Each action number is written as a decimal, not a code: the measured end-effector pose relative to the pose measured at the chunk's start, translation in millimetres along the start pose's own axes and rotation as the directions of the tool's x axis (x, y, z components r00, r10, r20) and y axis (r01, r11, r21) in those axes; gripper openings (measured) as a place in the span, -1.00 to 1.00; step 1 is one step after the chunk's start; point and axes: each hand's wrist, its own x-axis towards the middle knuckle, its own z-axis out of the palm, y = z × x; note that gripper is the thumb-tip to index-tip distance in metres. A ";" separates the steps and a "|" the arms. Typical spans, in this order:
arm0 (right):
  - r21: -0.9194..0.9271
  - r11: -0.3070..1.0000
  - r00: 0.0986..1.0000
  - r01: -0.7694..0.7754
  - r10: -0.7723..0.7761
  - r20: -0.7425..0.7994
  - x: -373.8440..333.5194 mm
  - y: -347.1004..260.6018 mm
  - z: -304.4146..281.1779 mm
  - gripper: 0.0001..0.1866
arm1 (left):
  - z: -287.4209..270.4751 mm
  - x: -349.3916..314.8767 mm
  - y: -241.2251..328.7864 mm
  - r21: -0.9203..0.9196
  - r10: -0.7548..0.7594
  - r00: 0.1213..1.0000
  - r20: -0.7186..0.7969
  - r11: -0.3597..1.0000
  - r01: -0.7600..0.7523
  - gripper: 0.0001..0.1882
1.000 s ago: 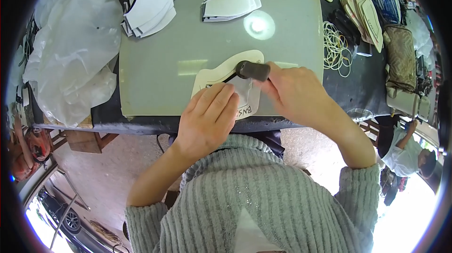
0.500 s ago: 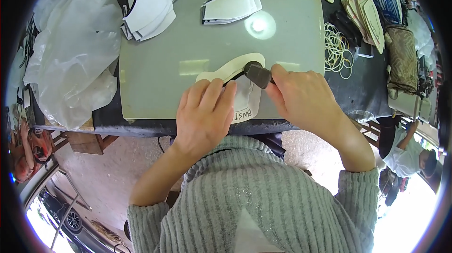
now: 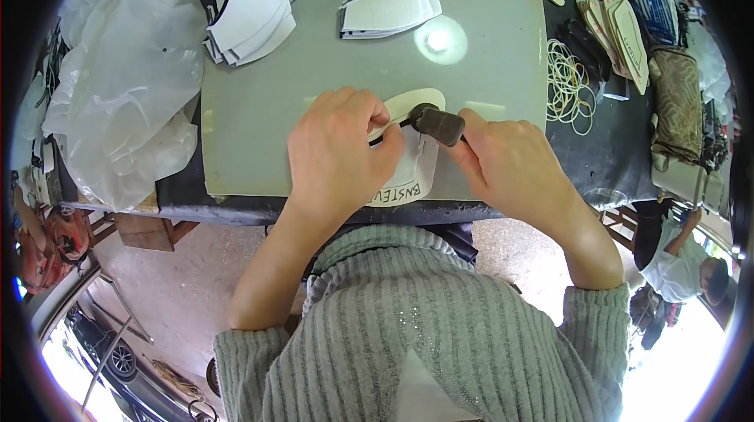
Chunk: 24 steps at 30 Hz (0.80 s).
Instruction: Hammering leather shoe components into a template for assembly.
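My right hand (image 3: 510, 159) is closed round the handle of a small dark-headed hammer (image 3: 437, 125). Its head rests on or just above the curved dark edge of a white shoe-upper piece (image 3: 404, 156). Beneath that piece lies a cream card pattern (image 3: 420, 97) with hand lettering at its near end. My left hand (image 3: 334, 151) has its fingers curled, thumb and forefinger pinching the black-edged rim of the white piece left of the hammer. The left fingers partly hide that rim.
The work lies on a smooth grey-green board (image 3: 259, 131). Two stacks of white pieces, one at far left (image 3: 251, 13) and one at far centre (image 3: 393, 1), stand beyond it. A clear plastic bag (image 3: 126, 100) is at left; a tangle of cord (image 3: 571, 88) and card patterns (image 3: 624, 37) are at right.
My left hand has gone from lying flat with fingers stretched over the piece to a curled pinch at its edge. The hammer has hardly moved; its head is turned slightly.
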 end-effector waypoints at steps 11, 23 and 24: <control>0.069 0.997 0.988 0.024 -0.013 -0.154 -3.9 -13.6 -9.9 -0.61 | 1.4 -5.7 -6.0 -0.039 0.099 0.995 -0.034 0.994 -0.100 -0.89; -0.027 0.999 0.995 0.034 -0.036 -0.090 1.9 -23.4 10.0 -0.63 | -2.2 -22.1 -23.6 -0.206 0.160 0.969 -0.187 0.958 -0.198 -0.86; 0.036 0.998 0.988 0.041 -0.035 -0.150 1.6 -24.9 7.4 -0.62 | -3.8 -22.0 -24.3 -0.200 0.164 0.972 -0.166 0.960 -0.196 -0.86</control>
